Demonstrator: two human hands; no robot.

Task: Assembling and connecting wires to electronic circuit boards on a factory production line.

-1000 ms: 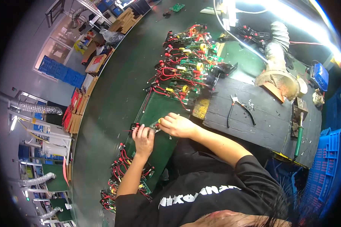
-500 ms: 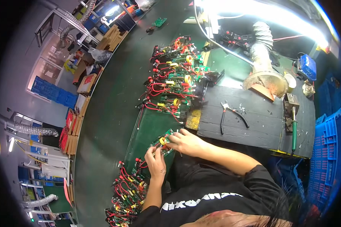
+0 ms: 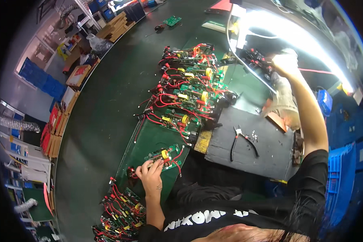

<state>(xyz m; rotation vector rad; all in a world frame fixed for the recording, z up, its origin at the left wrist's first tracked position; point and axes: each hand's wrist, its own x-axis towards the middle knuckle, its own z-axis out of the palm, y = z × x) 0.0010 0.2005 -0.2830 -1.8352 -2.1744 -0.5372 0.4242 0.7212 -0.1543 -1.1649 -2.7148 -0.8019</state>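
A green circuit board (image 3: 174,150) with a yellow ring coil and red wires lies on the green work surface. My left hand (image 3: 150,174) has its fingers closed on the board's near left edge. My right arm is stretched far forward to the right, and my right hand (image 3: 284,64) is beside the top of the grey exhaust hose, under the bright lamp. Glare washes out its fingers, so I cannot see whether they hold anything. Closest to that hand is a pile of black and red parts (image 3: 256,58).
Several wired boards (image 3: 185,90) stand in a row beyond, and more are heaped (image 3: 123,213) at the lower left. Cutting pliers (image 3: 243,143) lie on the black mat (image 3: 230,121). The exhaust hood (image 3: 284,107) stands behind the mat. Blue crates (image 3: 341,177) are at right.
My right hand has left the board and swung far forward to the right, up by the hose. My left hand stays on the board, which now shows its red wires spread out.
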